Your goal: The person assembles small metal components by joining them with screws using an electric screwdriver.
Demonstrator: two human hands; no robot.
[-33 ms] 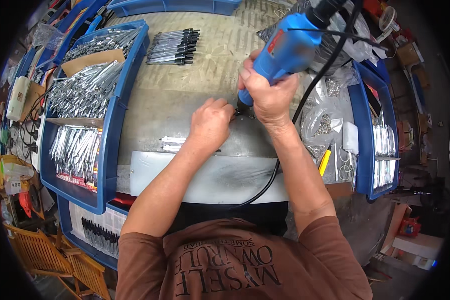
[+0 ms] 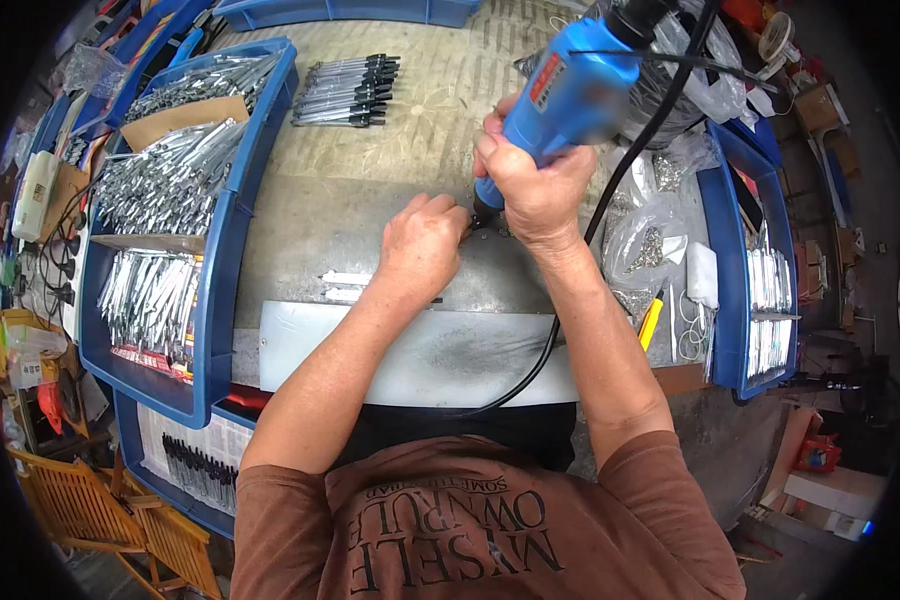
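Note:
My right hand [image 2: 550, 195] is wrapped round the body of a blue electric screwdriver [image 2: 565, 95], tilted with its nose down. A black cable leaves its upper end. Close by on the left, my left hand [image 2: 425, 240] is closed, fingertips pinched by the dark tip of the tool. Whatever those fingers hold is mostly hidden; only a small dark bit shows. Silver-white slim parts [image 2: 345, 287] lie beside my left forearm. A row of clear-and-black pen-like pieces [image 2: 345, 92] lies farther off on the table.
Blue trays [image 2: 225, 215] full of slim silver parts line the left side. Another blue tray [image 2: 740, 330] stands at right. Plastic bags of small metal parts [image 2: 648, 245] and a yellow-handled cutter [image 2: 651, 322] lie right of my forearm. The black cable [image 2: 610, 200] loops across the table.
The screwdriver's upper end has shifted very slightly up and left; both hands keep nearly the same place and grip.

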